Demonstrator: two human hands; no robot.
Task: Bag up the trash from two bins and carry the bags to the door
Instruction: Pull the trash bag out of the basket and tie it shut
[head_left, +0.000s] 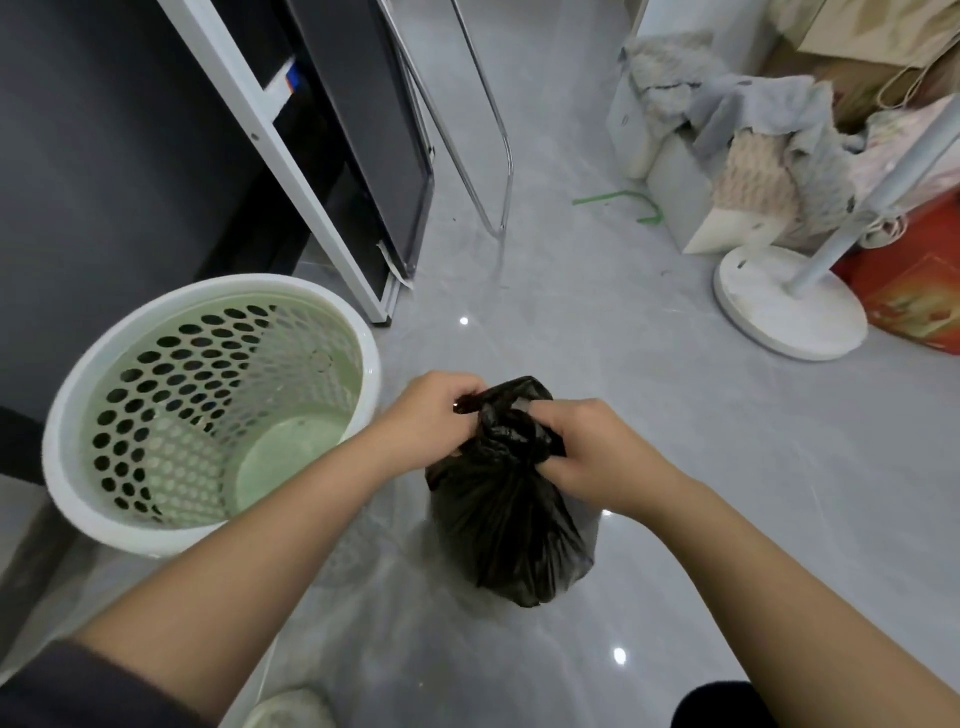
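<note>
Two grips, left hand (431, 415) and right hand (582, 448), clamp the black bag (504, 525) near the bin (234, 287).

Grey floor (649, 415) bears a white bin (223, 288), fan base (789, 306) and red box (909, 296).

Our left grip (431, 415) and right grip (576, 452) pinch the gathered neck of a black trash bag (509, 525), which rests on the grey floor (649, 389). Near its left side we see a white perforated bin (78, 415); a round fan base (789, 306) stands well apart.
</note>
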